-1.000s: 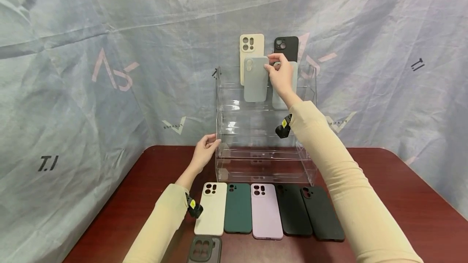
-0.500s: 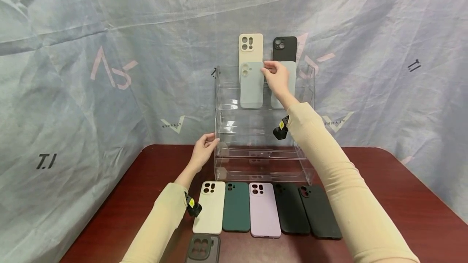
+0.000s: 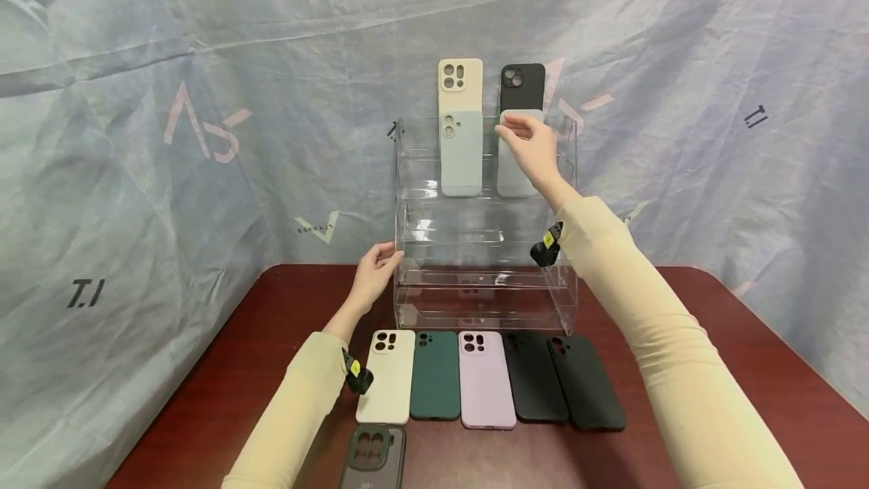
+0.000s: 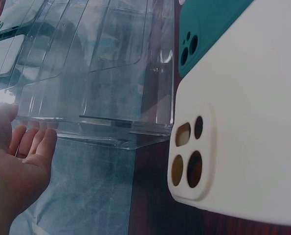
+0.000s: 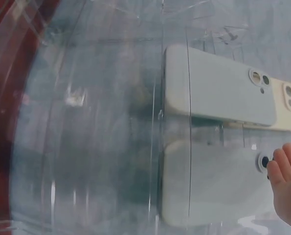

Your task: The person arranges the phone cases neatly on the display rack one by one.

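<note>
A clear tiered display rack (image 3: 485, 229) stands upright on the table. My left hand (image 3: 373, 275) grips its left side panel, thumb in front and fingers behind. In the upper tiers stand a cream phone case (image 3: 460, 86) and a black phone case (image 3: 523, 87). Before the cream one is a pale blue phone case (image 3: 462, 157); a second pale blue phone case (image 3: 512, 172) stands before the black one. My right hand (image 3: 535, 148) hovers in front of that second case, partly hiding it. Its fingers are bent loosely around nothing; whether they touch the case, I cannot tell.
Before the rack a row of cases lies flat: cream (image 3: 385, 379), dark green (image 3: 435, 376), lilac (image 3: 486, 381), and two black ones, the rightmost black case (image 3: 588, 383) slightly tilted. A grey case with a dark camera frame (image 3: 372, 459) lies nearer. Grey cloth (image 3: 204, 59) hangs behind.
The right hand has lowered the left pale blue case into the tier before the cream case, let go of it and moved right. The left hand stays on the rack.
</note>
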Motion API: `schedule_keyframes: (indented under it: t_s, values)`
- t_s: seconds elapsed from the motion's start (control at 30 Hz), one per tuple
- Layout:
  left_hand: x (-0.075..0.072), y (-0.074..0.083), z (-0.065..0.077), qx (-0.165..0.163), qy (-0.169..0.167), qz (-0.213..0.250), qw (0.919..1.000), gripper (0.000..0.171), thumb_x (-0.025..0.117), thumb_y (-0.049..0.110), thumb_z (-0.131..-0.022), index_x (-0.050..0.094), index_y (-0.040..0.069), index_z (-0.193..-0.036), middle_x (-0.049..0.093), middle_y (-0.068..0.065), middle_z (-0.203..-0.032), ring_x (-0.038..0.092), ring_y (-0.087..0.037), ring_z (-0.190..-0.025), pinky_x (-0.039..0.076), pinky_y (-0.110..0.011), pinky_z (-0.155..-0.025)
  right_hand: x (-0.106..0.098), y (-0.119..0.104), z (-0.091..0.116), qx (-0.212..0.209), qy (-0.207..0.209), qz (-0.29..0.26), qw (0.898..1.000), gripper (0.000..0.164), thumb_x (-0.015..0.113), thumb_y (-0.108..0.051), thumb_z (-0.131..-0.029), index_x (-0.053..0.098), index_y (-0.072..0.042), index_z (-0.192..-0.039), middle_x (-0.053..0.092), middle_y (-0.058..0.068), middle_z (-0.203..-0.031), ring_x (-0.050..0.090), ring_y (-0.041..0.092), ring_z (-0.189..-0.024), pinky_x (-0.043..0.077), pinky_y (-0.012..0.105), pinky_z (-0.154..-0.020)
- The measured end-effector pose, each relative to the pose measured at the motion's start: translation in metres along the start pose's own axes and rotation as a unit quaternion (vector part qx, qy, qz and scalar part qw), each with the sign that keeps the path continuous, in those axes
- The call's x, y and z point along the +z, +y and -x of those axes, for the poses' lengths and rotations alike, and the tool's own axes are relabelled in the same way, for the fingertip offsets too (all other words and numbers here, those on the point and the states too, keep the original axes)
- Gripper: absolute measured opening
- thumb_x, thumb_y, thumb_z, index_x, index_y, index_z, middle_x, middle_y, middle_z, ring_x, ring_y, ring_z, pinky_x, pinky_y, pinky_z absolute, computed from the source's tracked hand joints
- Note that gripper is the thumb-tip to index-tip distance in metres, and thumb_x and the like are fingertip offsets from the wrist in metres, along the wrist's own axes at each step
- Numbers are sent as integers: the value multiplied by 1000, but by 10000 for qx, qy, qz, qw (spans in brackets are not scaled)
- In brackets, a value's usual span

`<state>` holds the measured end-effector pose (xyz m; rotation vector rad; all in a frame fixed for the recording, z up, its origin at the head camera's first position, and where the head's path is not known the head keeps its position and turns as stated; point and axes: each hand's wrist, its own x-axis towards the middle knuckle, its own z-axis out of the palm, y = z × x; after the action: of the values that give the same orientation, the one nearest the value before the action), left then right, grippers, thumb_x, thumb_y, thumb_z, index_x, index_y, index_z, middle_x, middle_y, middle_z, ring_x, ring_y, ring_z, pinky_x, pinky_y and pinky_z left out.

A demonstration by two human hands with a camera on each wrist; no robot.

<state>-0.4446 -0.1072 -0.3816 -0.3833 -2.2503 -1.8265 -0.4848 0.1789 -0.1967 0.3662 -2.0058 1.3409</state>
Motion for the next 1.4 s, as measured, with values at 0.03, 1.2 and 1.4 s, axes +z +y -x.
schedule_keyframes:
  t_s: [0.03, 1.2, 1.4]
  values:
    - [1, 0, -1, 14, 2, 12, 10000, 40, 58, 20, -94, 51, 0, -128, 54, -19, -129, 55, -31, -118, 46, -45, -99, -3, 1, 2, 4, 0, 31, 10000, 38, 67, -24, -88, 63, -3, -119, 65, 15, -117, 63, 23, -106, 50, 26, -91]
    - [-9, -1, -7, -154, -30, -127, 9998, 45, 54, 28, -96, 49, 2, -132, 56, -19, -128, 54, -29, -120, 48, -41, -98, -90, 61, 93, 473, -930, 707, 9920, 57, 67, -30, -88, 49, -4, -136, 47, 16, -140, 46, 30, -129, 40, 42, -106]
    - [-12, -3, -4, -136, -314, -170, 9993, 47, 51, 24, -98, 44, 1, -138, 51, -20, -134, 51, -30, -124, 48, -39, -98, -98, 78, 118, 691, -1168, 807, 9875, 63, 66, -32, -88, 44, -4, -140, 45, 20, -141, 45, 36, -128, 39, 47, -105]
